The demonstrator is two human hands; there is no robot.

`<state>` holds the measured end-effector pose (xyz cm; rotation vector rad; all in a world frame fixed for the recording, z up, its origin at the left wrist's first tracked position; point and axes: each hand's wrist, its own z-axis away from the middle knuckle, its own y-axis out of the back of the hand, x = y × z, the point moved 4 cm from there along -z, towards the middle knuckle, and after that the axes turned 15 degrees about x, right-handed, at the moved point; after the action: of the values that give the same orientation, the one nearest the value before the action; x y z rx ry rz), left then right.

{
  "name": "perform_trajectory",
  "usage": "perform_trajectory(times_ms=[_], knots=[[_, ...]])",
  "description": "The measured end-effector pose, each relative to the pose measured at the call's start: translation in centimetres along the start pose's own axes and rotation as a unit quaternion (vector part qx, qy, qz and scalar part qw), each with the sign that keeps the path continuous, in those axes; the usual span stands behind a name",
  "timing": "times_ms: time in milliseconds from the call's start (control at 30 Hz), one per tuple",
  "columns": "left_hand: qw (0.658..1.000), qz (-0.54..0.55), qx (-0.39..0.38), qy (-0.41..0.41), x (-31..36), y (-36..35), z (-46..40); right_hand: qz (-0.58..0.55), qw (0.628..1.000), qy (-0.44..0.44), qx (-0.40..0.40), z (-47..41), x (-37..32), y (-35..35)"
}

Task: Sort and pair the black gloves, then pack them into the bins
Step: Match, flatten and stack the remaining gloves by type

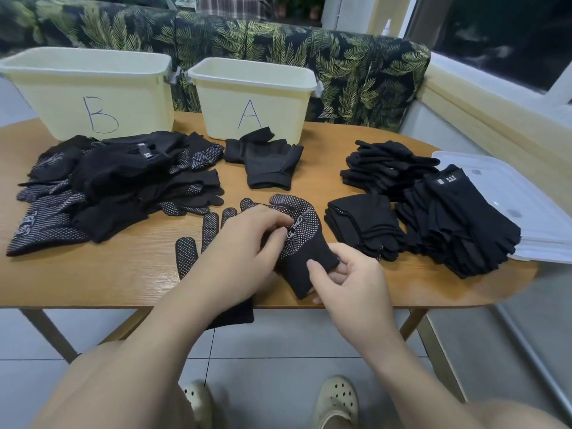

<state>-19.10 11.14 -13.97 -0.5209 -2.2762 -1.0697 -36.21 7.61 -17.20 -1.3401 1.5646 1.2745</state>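
Fingers of the left hand (244, 246) are curled down onto the palm side of a dotted black glove (301, 230) at the centre of the frame, pinching its fabric near the printed logo. The right hand (346, 274), just lower right of it, pinches the plain cuff of that same glove between thumb and fingers. A second dotted glove (193, 243) lies flat beneath the left hand, its fingers spread toward the upper left and its cuff hanging over the near edge of the wooden table (93, 274).

At the upper left stands a pale yellow bin marked B (93, 97); right of it, at upper centre, a matching bin marked A (253, 103). From this angle their interiors are hidden, so I cannot tell what they hold.

A loose heap of mixed gloves (108, 181) fills the left of the table in front of bin B. A pair of fingerless gloves (266, 162) lies just in front of bin A. To the right sit neat stacks of black gloves (433, 212), the farthest right resting partly on white plastic lids (510, 187) at the table's right edge.
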Motion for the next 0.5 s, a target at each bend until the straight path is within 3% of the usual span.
perform_trajectory(times_ms=[200, 300, 367, 500], knots=[[0.991, -0.063, -0.077, -0.091, 0.3, -1.3, -0.1, 0.104, 0.993, 0.057, 0.024, -0.4, 0.3, 1.5], [0.987, -0.076, -0.1, -0.1, 0.1, -1.6, -0.1, 0.247, 0.954, 0.15, 0.083, -0.2, -0.2, 2.3], [0.984, -0.09, -0.116, -0.101, -0.2, -2.1, -0.1, 0.276, 0.931, 0.219, 0.101, 0.1, -0.7, 2.4], [0.982, -0.087, -0.123, -0.111, -0.1, -3.3, 0.1, 0.263, 0.913, 0.31, 0.011, 0.1, 0.0, 1.2]])
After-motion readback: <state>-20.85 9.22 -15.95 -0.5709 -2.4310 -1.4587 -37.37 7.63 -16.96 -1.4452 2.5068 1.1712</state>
